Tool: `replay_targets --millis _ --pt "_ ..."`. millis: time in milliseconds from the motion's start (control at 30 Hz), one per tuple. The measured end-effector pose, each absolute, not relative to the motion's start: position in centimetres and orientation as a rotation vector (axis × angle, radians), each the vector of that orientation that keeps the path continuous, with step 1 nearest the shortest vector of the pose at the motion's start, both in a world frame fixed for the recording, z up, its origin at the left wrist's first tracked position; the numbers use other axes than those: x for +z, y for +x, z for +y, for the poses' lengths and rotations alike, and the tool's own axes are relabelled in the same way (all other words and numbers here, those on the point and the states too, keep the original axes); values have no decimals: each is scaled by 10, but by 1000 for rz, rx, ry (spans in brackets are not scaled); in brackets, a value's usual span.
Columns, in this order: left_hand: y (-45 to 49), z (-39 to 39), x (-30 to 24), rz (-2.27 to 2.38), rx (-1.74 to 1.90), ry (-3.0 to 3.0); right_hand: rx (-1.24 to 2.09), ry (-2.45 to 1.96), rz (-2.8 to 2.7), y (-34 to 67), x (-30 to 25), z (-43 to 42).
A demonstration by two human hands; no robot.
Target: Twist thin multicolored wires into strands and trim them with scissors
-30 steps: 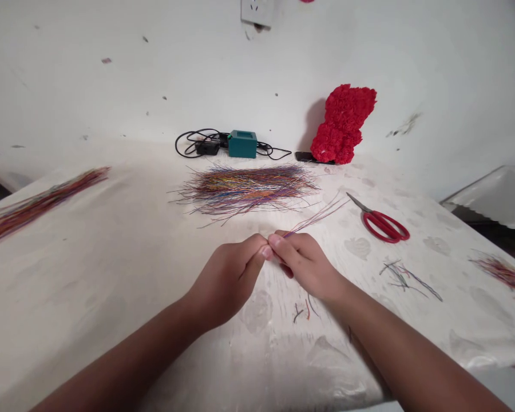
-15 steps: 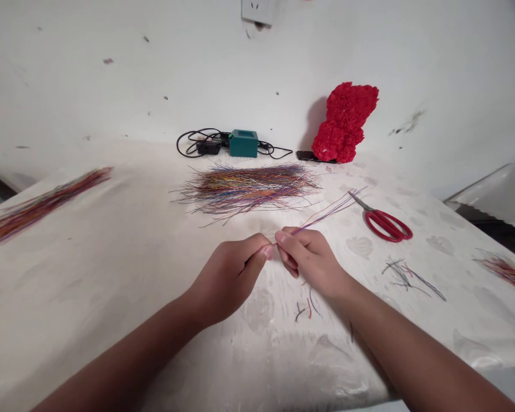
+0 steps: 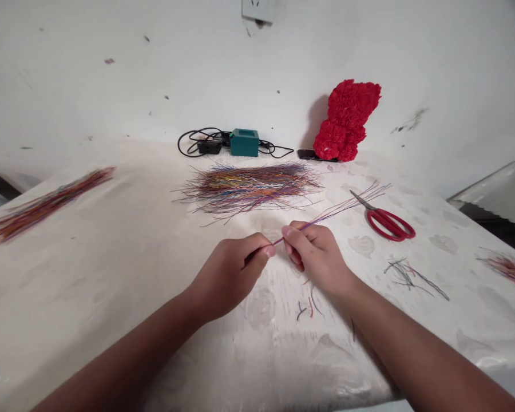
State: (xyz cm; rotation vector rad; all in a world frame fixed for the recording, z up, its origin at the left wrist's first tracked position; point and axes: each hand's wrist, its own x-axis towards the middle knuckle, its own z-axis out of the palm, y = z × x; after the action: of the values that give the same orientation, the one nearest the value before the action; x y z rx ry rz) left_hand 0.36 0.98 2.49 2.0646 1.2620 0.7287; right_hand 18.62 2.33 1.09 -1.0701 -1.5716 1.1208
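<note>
My left hand (image 3: 227, 274) is closed around one end of a thin bundle of coloured wires (image 3: 330, 213). My right hand (image 3: 317, 257) pinches the same bundle between thumb and fingers a short way along. Its far ends fan out up and right, above the blades of the red-handled scissors (image 3: 388, 224) without touching them. A large flat heap of multicoloured wires (image 3: 249, 186) lies on the white cloth-covered table (image 3: 111, 286) beyond my hands. Several short wire scraps (image 3: 306, 306) lie just below my right hand.
Long wire bundles lie at the left (image 3: 47, 206) and right (image 3: 510, 272) table edges, with loose scraps (image 3: 405, 274) near the scissors. Against the wall stand a green box (image 3: 244, 143) with black cables (image 3: 197, 143) and a red flower-covered bear (image 3: 345, 120). A metal tray (image 3: 498, 194) sits beyond the right edge.
My right hand has moved right, away from my left, showing more of the wire bundle between them. The bundle's far end has swung up and right over the scissors.
</note>
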Motion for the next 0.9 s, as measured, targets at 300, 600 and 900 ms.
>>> replay_targets --millis 300,600,900 --pt "4 8 20 1169 744 1934 1214 -965 -1625 177 3 22" --pt "7 6 18 1195 869 2018 1223 -948 -1501 181 10 21" --pt "10 5 10 935 1451 2431 1539 -815 -1244 177 8 23"
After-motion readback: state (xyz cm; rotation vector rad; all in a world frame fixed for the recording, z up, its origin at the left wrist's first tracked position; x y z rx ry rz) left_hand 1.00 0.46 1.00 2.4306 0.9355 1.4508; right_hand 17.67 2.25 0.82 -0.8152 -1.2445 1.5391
